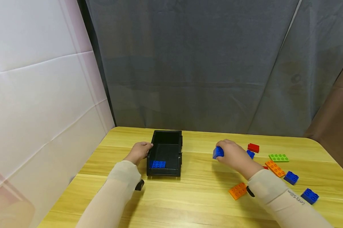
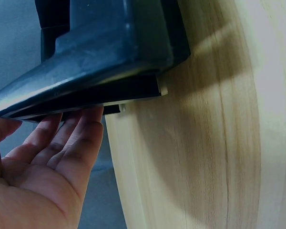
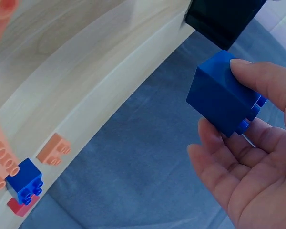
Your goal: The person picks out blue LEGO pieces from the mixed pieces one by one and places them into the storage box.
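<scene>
A black plastic bin stands on the table left of the middle, with a flat blue brick lying inside near its front wall. My left hand grips the bin's left rim. In the left wrist view the fingers are under the rim, while the thumb is partly cut off by the frame. Between thumb and fingers, my right hand holds a blue building brick above the table, to the right of the bin. The studs of this brick face the palm in the right wrist view.
Right of the bin lie an orange brick, another orange brick, a green brick, a red brick and several blue bricks. A grey curtain hangs behind the table, and a white sheet at the left.
</scene>
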A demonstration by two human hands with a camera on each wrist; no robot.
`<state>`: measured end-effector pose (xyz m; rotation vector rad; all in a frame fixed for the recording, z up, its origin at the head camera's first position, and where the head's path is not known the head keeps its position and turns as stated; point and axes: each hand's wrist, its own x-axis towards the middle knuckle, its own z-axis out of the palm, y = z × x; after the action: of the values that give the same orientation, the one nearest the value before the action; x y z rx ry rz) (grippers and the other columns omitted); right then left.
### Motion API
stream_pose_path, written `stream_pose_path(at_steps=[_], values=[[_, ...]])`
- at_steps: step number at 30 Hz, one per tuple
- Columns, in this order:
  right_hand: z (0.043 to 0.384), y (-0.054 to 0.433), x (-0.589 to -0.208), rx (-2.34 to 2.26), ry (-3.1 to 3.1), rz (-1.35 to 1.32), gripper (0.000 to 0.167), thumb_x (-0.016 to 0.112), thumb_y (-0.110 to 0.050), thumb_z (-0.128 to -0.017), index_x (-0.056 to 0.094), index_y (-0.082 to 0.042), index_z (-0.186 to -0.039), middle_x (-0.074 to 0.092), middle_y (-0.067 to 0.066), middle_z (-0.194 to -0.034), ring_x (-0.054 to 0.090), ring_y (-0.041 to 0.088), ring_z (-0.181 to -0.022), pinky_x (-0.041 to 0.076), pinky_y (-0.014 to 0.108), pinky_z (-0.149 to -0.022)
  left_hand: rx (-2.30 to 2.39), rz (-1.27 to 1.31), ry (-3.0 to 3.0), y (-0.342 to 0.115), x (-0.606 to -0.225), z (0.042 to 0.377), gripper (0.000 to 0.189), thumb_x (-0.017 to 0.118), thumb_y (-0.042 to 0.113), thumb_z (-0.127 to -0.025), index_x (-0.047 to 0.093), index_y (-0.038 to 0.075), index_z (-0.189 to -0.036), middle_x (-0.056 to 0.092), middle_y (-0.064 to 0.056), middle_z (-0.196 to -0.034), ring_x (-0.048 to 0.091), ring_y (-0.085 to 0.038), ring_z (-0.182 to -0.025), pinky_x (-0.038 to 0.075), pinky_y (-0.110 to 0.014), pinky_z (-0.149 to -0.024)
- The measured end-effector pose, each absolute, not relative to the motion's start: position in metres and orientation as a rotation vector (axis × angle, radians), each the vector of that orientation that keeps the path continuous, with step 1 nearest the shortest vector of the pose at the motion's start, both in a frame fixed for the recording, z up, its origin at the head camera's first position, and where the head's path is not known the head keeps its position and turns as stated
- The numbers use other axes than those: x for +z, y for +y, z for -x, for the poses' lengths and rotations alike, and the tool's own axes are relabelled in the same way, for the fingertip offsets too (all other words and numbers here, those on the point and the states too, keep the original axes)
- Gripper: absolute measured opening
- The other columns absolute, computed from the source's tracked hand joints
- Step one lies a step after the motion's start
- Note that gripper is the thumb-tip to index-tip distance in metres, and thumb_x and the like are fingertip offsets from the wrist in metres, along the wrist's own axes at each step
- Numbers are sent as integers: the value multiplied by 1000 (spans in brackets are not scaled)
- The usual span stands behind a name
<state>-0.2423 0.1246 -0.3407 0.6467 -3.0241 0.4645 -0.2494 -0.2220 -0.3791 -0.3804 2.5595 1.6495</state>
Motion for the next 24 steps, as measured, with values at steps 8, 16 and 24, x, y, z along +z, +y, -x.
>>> stream_pose_path(at_steps=[8,16,24], values=[[238,116,-336,479,-3012,-682,46,75,-18,-84,58,0,-123,60,18,-121,58,34,-106,49,51,-92,1642,380,2545,-221,-379,248,39,44,18,-102,52,-9,-130,56,-23,-121,50,-30,-102,44,-46,-100],[234,103,-329,473,-2994,-720,45,75,-18,-84,59,0,-123,60,16,-120,58,33,-106,49,51,-92,1656,366,2539,-222,-381,250,39,44,19,-102,53,-9,-129,58,-23,-118,52,-30,-100,45,-45,-100],[231,94,-328,491,-2986,-743,44,75,-18,-84,59,-1,-121,60,16,-119,58,31,-104,50,50,-91,1644,386,2531,-221,-380,250,41,43,19,-102,50,-8,-133,53,-26,-129,50,-36,-113,41,-48,-104]])
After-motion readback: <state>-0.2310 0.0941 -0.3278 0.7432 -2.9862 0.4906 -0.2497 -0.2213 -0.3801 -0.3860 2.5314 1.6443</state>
